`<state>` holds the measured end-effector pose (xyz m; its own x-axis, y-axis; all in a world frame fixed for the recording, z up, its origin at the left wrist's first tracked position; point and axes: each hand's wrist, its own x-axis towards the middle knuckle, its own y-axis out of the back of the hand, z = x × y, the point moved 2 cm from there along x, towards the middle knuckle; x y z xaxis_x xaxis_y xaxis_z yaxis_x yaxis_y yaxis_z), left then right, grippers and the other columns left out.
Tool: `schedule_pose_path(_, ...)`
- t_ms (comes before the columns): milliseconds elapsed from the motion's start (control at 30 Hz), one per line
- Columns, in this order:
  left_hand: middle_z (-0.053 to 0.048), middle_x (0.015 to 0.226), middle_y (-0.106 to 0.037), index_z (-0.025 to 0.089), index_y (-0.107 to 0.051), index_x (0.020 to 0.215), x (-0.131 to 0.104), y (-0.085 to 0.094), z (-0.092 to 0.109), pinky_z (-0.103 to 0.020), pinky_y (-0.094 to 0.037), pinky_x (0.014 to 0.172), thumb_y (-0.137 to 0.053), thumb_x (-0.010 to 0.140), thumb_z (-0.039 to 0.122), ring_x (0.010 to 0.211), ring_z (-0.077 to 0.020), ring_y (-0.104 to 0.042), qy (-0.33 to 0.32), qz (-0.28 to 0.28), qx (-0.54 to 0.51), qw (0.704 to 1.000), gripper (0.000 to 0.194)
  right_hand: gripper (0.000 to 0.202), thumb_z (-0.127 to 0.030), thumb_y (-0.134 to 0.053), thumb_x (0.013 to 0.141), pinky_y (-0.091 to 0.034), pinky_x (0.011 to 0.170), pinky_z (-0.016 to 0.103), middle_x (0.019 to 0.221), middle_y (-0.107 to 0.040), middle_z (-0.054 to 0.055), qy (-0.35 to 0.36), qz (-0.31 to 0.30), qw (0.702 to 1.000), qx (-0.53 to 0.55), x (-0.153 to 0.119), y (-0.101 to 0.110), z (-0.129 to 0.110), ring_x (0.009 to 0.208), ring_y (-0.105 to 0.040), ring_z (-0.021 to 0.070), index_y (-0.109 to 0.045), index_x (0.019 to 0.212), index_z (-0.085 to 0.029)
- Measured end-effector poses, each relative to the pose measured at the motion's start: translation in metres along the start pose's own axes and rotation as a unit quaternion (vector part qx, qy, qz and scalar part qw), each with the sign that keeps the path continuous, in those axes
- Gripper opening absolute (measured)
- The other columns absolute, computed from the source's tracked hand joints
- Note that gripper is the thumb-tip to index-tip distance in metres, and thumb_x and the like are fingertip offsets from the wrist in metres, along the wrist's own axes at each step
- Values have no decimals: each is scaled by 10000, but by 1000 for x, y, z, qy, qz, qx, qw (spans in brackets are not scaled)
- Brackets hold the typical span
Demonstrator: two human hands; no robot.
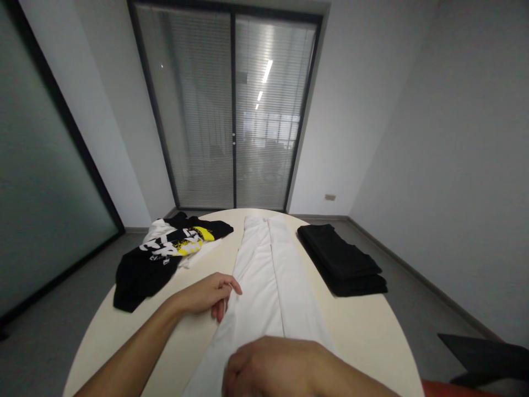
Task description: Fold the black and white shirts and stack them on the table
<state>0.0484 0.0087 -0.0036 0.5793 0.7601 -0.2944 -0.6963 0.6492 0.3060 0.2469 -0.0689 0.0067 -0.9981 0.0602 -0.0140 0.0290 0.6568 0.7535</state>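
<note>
A long pair of what look like white trousers (pixel 258 275) lies lengthwise down the middle of the round table, with a seam line running between two panels. At its left edge, my left hand (pixel 209 295) has its fingers curled and closed on the fabric. My right hand (pixel 273 366) is over the near part of the cloth, knuckles up and fingers curled inward. Its fingertips are partly hidden and slightly blurred. The near end of the garment runs out of view below.
On the left of the cream table (pixel 363 325) lies a loose heap of black and white clothes (pixel 161 264) with a yellow print. Folded black garments (pixel 339 259) are stacked on the right. A dark chair part (pixel 483 353) stands off the table's right side.
</note>
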Motion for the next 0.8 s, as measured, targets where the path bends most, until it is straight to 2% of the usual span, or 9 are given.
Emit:
schedule_pose_path(67, 43, 620, -598, 172, -550, 1062, -1, -2, 4, -222, -451, 535, -539, 833, 377, 535, -119, -571, -28, 4, 5, 1000, 307, 201, -321, -638, 894, -450, 722, 191, 991, -720, 1, -65, 50, 997, 14, -8, 17, 2, 808, -643, 119, -712, 1060, -235)
schedule_pose_path(133, 60, 675, -576, 198, -502, 1054, -4, -5, 9, -217, -453, 543, -581, 805, 353, 592, -121, -583, -35, 2, 9, 999, 303, 169, -306, -627, 886, -432, 678, 200, 858, -717, -10, -164, 143, 976, -18, -19, 36, 9, 708, -622, 115, -720, 1004, -229)
schedule_pose_path(200, 71, 706, -572, 219, -455, 1050, -7, -11, 14, -213, -428, 520, -616, 770, 334, 588, -123, -586, -10, -5, 39, 999, 343, 151, -272, -606, 883, -413, 660, 210, 806, -710, -8, -242, 218, 944, -54, -33, 52, 20, 688, -617, 124, -713, 980, -227)
schedule_pose_path(300, 82, 721, -569, 231, -447, 1052, -14, -19, 22, -217, -385, 506, -692, 697, 296, 569, -123, -572, 23, -5, 139, 990, 436, 156, -259, -586, 887, -402, 666, 221, 810, -713, 2, -297, 273, 912, -79, -50, 64, 38, 710, -625, 139, -703, 985, -227)
schedule_pose_path(400, 92, 670, -515, 239, -506, 1067, -20, -26, 32, -223, -354, 520, -749, 651, 277, 613, -137, -541, 15, -9, 227, 974, 483, 168, -271, -580, 894, -402, 666, 227, 822, -717, 13, -313, 290, 901, -80, -60, 67, 50, 724, -629, 148, -702, 996, -219)
schedule_pose_path(500, 76, 725, -523, 255, -548, 1146, -26, -32, 41, -214, -344, 512, -751, 642, 239, 612, -127, -528, 4, -30, 240, 970, 543, 182, -274, -580, 892, -408, 674, 230, 836, -722, 19, -310, 287, 903, -77, -65, 66, 57, 739, -634, 153, -707, 1010, -218)
schedule_pose_path(667, -48, 1203, -583, 271, -489, 1282, -31, -42, 44, -213, -434, 473, -686, 705, 268, 545, -90, -616, 51, -141, 41, 988, 610, 209, -273, -586, 888, -417, 682, 231, 839, -729, 21, -304, 271, 911, -71, -67, 63, 63, 743, -644, 155, -713, 1044, -215)
schedule_pose_path(733, -60, 1209, -610, 266, -493, 1315, -30, -45, 41, -221, -461, 482, -610, 749, 235, 530, -92, -627, 59, -181, -12, 982, 578, 207, -275, -587, 890, -419, 683, 231, 834, -728, 19, -305, 270, 910, -69, -68, 63, 65, 743, -645, 154, -712, 1044, -214)
schedule_pose_path(800, -36, 1106, -659, 258, -570, 1302, -27, -46, 38, -209, -452, 497, -574, 733, 170, 547, -92, -614, 42, -180, 22, 983, 576, 202, -277, -589, 892, -419, 681, 231, 829, -726, 17, -305, 273, 910, -69, -68, 63, 66, 740, -643, 153, -713, 1038, -214)
